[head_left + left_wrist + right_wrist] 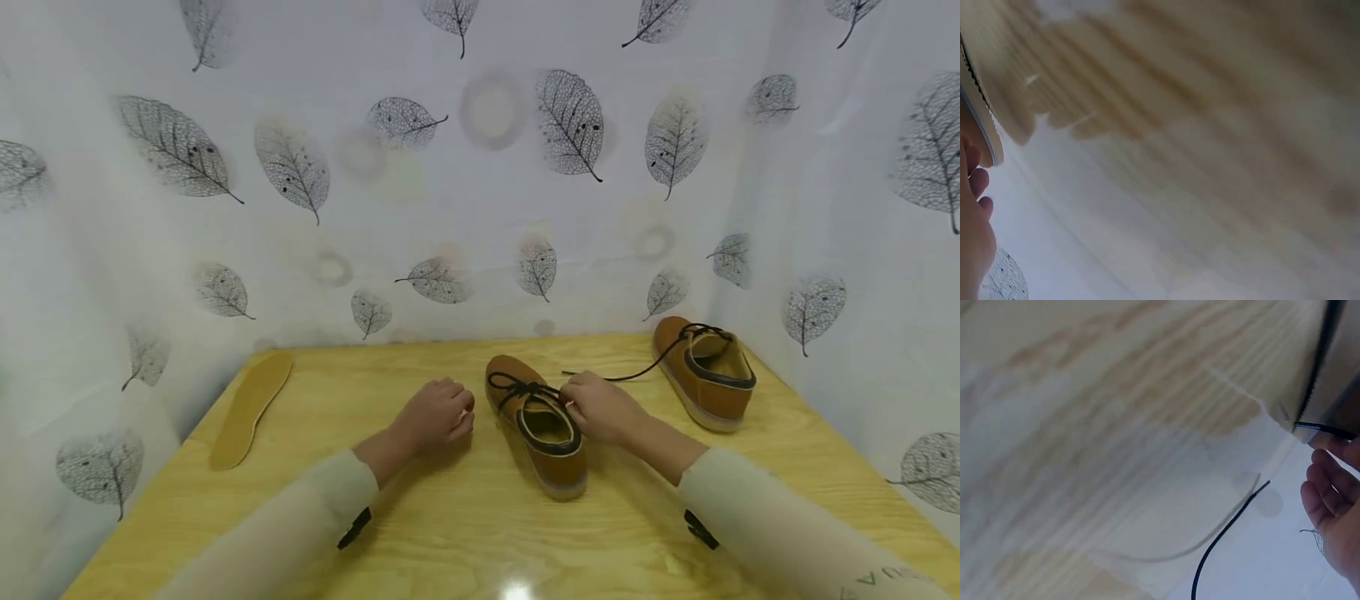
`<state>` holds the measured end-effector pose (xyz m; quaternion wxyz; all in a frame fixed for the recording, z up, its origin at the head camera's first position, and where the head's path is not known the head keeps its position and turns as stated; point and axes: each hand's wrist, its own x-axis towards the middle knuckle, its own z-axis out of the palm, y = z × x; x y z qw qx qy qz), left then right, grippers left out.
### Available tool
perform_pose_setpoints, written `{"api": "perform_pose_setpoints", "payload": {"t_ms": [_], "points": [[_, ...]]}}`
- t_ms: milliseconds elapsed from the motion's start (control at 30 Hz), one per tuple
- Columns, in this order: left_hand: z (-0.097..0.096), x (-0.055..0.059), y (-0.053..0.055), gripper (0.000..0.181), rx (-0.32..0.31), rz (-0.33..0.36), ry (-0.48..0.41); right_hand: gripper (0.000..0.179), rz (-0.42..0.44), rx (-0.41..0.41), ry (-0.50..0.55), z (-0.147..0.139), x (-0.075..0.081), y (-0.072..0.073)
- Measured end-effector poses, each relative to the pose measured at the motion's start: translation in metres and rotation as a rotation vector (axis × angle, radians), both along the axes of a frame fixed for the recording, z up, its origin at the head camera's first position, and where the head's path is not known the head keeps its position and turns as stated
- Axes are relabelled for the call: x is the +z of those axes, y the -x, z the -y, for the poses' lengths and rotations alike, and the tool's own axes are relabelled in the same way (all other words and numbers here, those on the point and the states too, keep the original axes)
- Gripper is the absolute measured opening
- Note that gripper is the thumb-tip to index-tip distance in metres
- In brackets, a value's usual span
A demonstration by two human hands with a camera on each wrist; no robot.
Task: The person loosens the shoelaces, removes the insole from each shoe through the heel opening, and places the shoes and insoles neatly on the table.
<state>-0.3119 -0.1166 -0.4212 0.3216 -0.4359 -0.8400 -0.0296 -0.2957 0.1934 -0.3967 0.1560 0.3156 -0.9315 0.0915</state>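
Over grained wood (465,533), right fingers (570,402) pinch a shoe's (557,463) thin lace (1317,427), left fingers (461,403) loosely curled.

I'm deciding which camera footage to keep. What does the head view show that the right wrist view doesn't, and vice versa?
Only the head view: the left hand, the tan insole and the far shoe.

Only the right wrist view: a faint streak, perhaps a shadow or reflection, following the loose black lace.

Both: that lace, the right hand, the near shoe (cut off in the wrist view), the tabletop and the leaf-print curtain.
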Motion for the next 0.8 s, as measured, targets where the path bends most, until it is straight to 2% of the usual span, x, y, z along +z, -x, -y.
{"api": "perform_pose_setpoints", "payload": {"t_ms": [100, 167, 233, 367, 533, 667, 800], "points": [[-0.011, -0.002, 0.001, 0.013, -0.017, 0.118, -0.018, 0.013, 0.052, 0.006, -0.004, 0.005, -0.008, 0.001], [-0.018, -0.002, 0.0, 0.016, -0.002, 0.184, -0.03, 0.011, 0.017, 0.042, 0.015, 0.01, -0.012, 0.0], [-0.022, -0.002, 0.0, 0.019, 0.032, 0.218, -0.041, 0.008, -0.05, 0.096, 0.03, 0.014, -0.014, -0.001], [-0.024, -0.001, 0.0, 0.021, 0.063, 0.21, -0.061, 0.004, -0.186, 0.217, 0.047, 0.019, -0.014, -0.003], [-0.023, -0.002, 0.001, 0.023, 0.025, 0.158, -0.057, 0.003, -0.23, 0.334, 0.046, 0.021, -0.015, 0.0], [-0.021, -0.004, 0.002, 0.02, -0.012, 0.098, -0.068, 0.004, -0.156, 0.346, 0.09, 0.022, -0.015, 0.0], [-0.019, -0.002, 0.003, 0.015, -0.035, 0.037, -0.085, 0.011, 0.046, 0.253, 0.28, 0.026, -0.011, -0.003]]}}
